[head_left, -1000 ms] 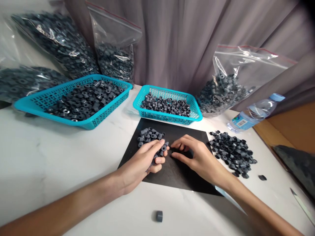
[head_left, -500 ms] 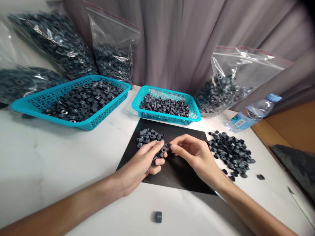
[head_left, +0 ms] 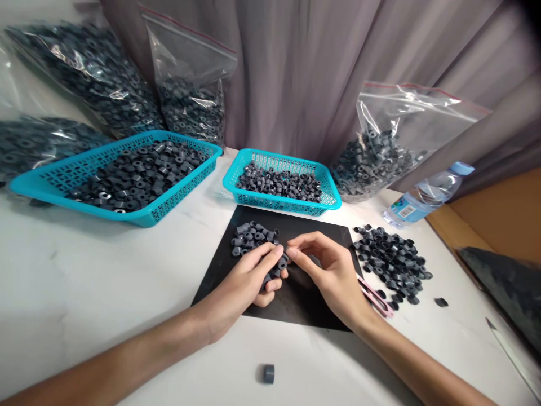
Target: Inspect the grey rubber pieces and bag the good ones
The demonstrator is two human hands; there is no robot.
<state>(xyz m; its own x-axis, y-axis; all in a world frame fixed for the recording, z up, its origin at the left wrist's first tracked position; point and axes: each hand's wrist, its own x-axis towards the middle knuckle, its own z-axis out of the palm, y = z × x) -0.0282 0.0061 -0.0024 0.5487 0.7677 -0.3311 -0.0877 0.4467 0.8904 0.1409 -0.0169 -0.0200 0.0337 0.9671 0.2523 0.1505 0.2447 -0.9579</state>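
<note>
My left hand (head_left: pixel 249 276) is closed around several small dark grey plastic rings (head_left: pixel 283 263), thick-walled with a round hole; its thumb presses on top and its fingers curl underneath. Thumb and index finger of my right hand (head_left: pixel 327 265) are pinched together right beside those rings, and what they hold, if anything, is too small to make out. Under both hands lies a black mat (head_left: pixel 304 307). A heap of similar thick rings (head_left: pixel 253 237) sits on the mat just beyond my left hand.
Thin dark rings (head_left: pixel 393 262) are piled right of the mat, near a pink-handled cutter (head_left: pixel 378 299). Behind stand two blue baskets (head_left: pixel 156 217) of grey parts, filled zip bags (head_left: pixel 190 107) and a water bottle (head_left: pixel 429 194). One loose grey piece (head_left: pixel 269 373) lies in front.
My right fingertips have moved in closer to the rings in my left hand. The pink cutter now shows beside my right wrist. The whole view has shifted slightly.
</note>
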